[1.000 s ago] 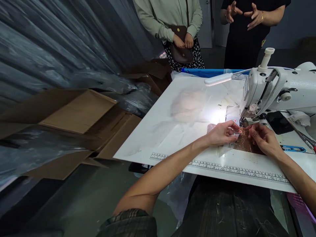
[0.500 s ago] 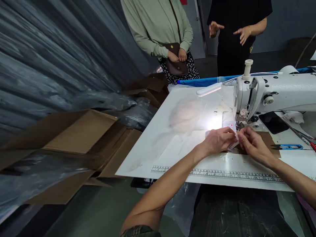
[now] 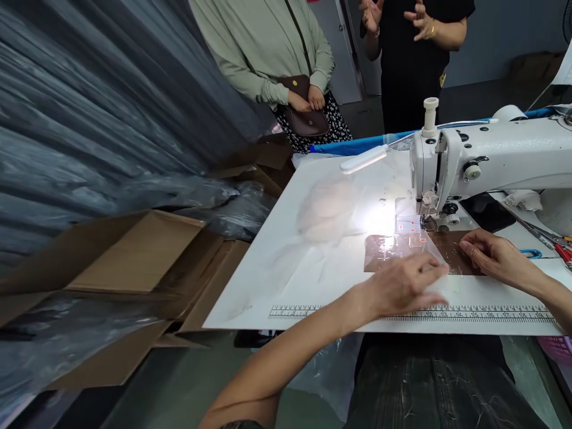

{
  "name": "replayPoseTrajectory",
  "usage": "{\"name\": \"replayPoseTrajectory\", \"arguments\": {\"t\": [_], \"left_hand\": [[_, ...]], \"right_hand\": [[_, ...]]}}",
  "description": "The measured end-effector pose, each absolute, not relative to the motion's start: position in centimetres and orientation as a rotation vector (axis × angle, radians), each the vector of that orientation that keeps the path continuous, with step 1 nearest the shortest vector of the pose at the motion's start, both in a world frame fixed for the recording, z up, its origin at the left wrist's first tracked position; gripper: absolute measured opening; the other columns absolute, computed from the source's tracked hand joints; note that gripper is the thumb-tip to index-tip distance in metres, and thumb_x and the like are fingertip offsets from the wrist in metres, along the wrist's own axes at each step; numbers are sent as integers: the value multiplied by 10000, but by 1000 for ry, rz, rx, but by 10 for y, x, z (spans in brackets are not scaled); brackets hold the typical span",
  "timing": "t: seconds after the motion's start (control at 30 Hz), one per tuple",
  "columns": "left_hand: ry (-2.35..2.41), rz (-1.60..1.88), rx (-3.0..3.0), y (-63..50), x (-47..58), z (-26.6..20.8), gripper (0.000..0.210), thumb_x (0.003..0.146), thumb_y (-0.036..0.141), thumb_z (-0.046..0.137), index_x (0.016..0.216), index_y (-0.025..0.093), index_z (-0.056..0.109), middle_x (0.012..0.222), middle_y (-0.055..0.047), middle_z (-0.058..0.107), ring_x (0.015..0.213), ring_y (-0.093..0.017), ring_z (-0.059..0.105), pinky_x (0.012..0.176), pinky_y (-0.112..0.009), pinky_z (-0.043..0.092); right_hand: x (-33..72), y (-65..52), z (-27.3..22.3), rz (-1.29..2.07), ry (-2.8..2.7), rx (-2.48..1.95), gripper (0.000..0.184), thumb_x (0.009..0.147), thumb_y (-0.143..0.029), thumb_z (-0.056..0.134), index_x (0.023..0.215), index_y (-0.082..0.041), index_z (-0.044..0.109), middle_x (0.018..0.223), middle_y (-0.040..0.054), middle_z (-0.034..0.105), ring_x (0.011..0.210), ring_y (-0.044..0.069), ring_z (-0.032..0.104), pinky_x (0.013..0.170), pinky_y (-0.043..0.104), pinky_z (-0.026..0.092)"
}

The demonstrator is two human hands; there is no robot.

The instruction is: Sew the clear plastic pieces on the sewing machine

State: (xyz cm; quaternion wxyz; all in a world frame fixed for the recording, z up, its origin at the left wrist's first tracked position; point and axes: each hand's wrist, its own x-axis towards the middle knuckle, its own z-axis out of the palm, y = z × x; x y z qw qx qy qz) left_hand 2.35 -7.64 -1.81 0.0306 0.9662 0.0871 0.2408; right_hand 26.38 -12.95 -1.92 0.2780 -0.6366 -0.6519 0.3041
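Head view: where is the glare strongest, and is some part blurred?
In the head view, glare is strongest on the white table, left of the sewing machine in the picture; also in the head view, the left hand is blurred, the right hand sharper.

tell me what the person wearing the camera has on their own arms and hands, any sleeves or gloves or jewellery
Both forearms are bare. A dark sleeve edge just shows at the bottom of the picture, on the left arm. The left hand, blurred, and the right hand show no glove or bracelet.
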Motion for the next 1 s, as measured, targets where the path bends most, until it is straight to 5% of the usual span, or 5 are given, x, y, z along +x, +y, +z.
{"name": "replayPoseTrajectory", "arguments": {"t": [0.1, 0.3, 0.57, 0.83, 1.0], "left_hand": [[260, 532, 2817, -80, 27, -13, 454, 971, 511, 526, 1161, 110, 627, 1141, -136, 659, 903, -175, 689, 632, -255, 625], [496, 574, 2733, -28, 37, -30, 234, 1022, 242, 444, 1116, 155, 639, 1141, -93, 663, 969, -172, 684, 833, -352, 620], [589, 356, 2784, -21, 35, -40, 164, 1013, 250, 416, 960, 166, 547, 931, -54, 624, 784, -165, 635, 624, -278, 516], [492, 394, 3126, -1, 24, -39, 237, 1017, 156, 340, 864, 171, 520, 801, -46, 590, 677, -128, 553, 535, -240, 422], [774, 480, 3201, 16, 22, -30, 198, 1021, 192, 386, 1030, 136, 576, 1144, -139, 599, 645, -101, 535, 471, -241, 374]], "right_hand": [[266, -129, -15, 687, -1835, -1750, 319, 876, -513, 447, 923, -230, 587, 544, -21, 569, 488, 156, 520, 497, 283, 363], [256, -125, -18, 695, -1971, -1707, 294, 879, -422, 440, 910, -205, 636, 635, 15, 644, 549, 157, 559, 528, 284, 388], [239, -111, -21, 899, -2038, -1536, 460, 821, -569, 582, 1046, -175, 659, 699, 14, 608, 568, 137, 523, 528, 275, 391], [222, -98, -23, 923, -1888, -1626, 297, 859, -454, 541, 696, -213, 600, 583, -2, 563, 533, 133, 476, 501, 275, 361], [235, -110, -29, 1053, -1624, -1726, 433, 800, -616, 568, 805, -198, 681, 591, 26, 603, 528, 157, 511, 471, 290, 388]]}}
